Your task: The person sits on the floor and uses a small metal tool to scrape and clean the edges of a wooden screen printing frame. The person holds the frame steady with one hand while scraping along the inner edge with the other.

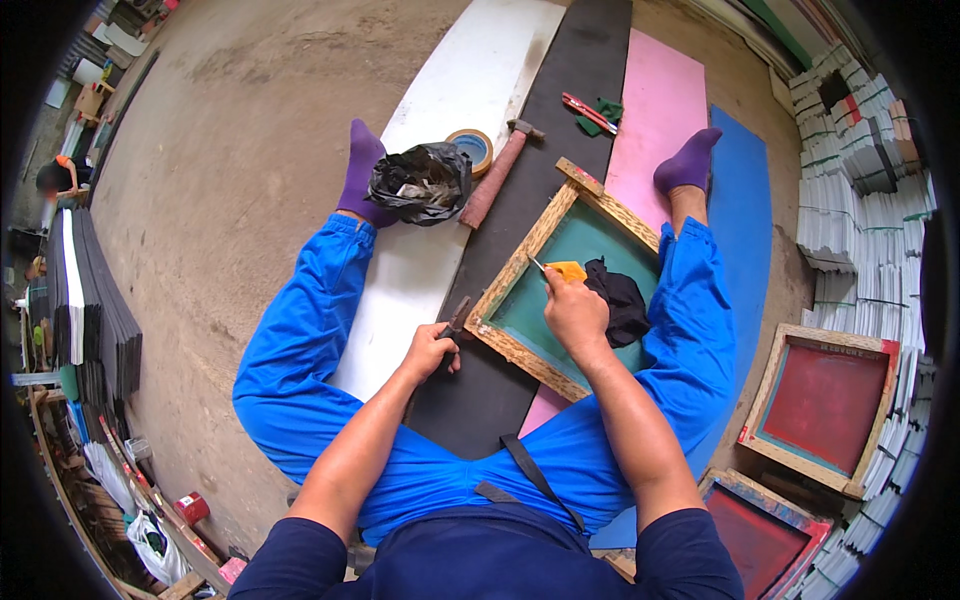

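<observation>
A wooden screen-printing frame (528, 352) with green mesh lies tilted between my legs. My left hand (430, 352) is closed around a pair of dark pliers (456, 318), whose jaws point up beside the frame's left corner. Over the mesh, my right hand (577, 318) grips a thin tool with a metal tip (538, 265), pointing toward the frame's left rail. My fist hides its handle. A yellow piece (568, 270) shows at my right fingers; whether it belongs to the tool I cannot tell. Just right of that hand, a crumpled black cloth (622, 305) rests on the mesh.
A hammer (495, 180), a tape roll (470, 150) and a black plastic bag (420, 185) lie ahead. Beyond is a red cutter (590, 113) on a green rag. White, black, pink and blue sheets (745, 200) cover the floor. Red-mesh frames (825, 400) and paper stacks (835, 220) stand right.
</observation>
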Demonstrator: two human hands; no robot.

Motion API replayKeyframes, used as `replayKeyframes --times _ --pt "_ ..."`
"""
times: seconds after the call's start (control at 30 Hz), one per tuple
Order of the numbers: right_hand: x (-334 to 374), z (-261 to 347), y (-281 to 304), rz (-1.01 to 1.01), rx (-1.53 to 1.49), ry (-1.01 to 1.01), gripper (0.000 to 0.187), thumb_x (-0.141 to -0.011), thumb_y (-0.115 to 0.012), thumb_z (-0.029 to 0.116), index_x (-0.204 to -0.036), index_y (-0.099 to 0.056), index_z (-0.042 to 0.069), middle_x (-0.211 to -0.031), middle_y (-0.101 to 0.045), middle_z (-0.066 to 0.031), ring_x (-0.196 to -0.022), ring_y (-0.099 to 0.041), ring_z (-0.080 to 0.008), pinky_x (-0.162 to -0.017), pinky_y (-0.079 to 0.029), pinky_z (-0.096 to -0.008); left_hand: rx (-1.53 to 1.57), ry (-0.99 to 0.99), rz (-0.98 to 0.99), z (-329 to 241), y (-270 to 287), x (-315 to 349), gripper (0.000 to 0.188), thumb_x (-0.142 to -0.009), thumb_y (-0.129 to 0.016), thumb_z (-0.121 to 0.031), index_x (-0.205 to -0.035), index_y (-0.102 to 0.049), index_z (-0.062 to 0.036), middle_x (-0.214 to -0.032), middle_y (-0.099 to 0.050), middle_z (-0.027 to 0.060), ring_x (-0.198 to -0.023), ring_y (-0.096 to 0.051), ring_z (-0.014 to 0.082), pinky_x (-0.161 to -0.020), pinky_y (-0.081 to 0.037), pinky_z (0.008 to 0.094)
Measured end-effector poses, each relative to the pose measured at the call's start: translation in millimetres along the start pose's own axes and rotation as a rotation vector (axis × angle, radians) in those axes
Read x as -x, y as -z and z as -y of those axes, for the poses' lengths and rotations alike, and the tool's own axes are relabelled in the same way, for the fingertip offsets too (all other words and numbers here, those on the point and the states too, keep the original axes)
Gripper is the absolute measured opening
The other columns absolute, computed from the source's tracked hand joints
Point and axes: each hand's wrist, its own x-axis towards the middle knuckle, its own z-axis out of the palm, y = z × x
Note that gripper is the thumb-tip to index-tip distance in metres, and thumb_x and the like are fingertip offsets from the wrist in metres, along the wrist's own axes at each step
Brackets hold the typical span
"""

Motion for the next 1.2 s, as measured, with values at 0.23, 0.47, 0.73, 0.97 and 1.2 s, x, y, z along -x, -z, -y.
replayKeyframes --times 0.23,0.47,0.73,0.97,1.2 --pt "-7.0 6.6 -0.6 0.119 -0.143 -0.084 0.044 -0.093 -0.057 0.021 -0.136 -0.064 0.017 -0.092 -0.073 -0.0168 -0.076 -0.074 -0.0372 -0.069 -0.060 -0.0490 -0.035 0.025 -0.001 -4.5 -1.6 -0.4 0.009 -0.080 -0.058 0.002 -0.087 -0.064 0.0031 -0.064 -0.064 0.0107 -0.052 -0.066 0.0196 -0.047 -0.053 0.0303" --pt "1.7 -7.5 -14.0 0.014 -0.362 -0.152 0.035 -0.095 -0.058 0.021 -0.129 -0.069 0.020 -0.094 -0.073 -0.0207 -0.084 -0.073 -0.0401 -0.076 -0.059 -0.0510 -0.034 0.015 -0.006 -7.0 -4.3 -1.6 0.008 -0.080 -0.057 0.003 -0.085 -0.064 0.0029 -0.064 -0.064 0.0114 -0.052 -0.066 0.0201 -0.046 -0.052 0.0296" --pt "-1.6 -8.2 -16.7 0.091 -0.607 -0.239 0.034 -0.096 -0.062 0.026 -0.126 -0.071 0.012 -0.102 -0.075 -0.0196 -0.098 -0.072 -0.0384 -0.087 -0.056 -0.0481 -0.034 0.020 -0.028 -7.2 -2.8 -0.7 0.005 -0.080 -0.058 0.002 -0.083 -0.062 0.0027 -0.065 -0.064 0.0126 -0.052 -0.066 0.0210 -0.047 -0.053 0.0303" --pt "2.3 -3.8 -2.4 0.068 -0.406 -0.162 0.034 -0.095 -0.064 0.029 -0.127 -0.072 0.020 -0.102 -0.073 -0.0228 -0.098 -0.071 -0.0399 -0.085 -0.055 -0.0450 -0.014 0.048 -0.017 -3.1 2.6 1.6 0.012 -0.081 -0.057 0.001 -0.091 -0.064 0.0041 -0.065 -0.065 0.0130 -0.053 -0.066 0.0212 -0.047 -0.053 0.0308" --pt "-14.5 -27.0 -24.3 0.428 -1.298 -0.621 0.034 -0.100 -0.064 0.026 -0.130 -0.070 0.013 -0.073 -0.066 -0.0049 -0.057 -0.061 -0.0152 -0.047 -0.045 -0.0296 0.002 0.027 0.005 -1.7 4.0 1.5 0.014 -0.082 -0.057 0.001 -0.093 -0.065 0.0046 -0.065 -0.066 0.0134 -0.052 -0.066 0.0212 -0.047 -0.054 0.0308"
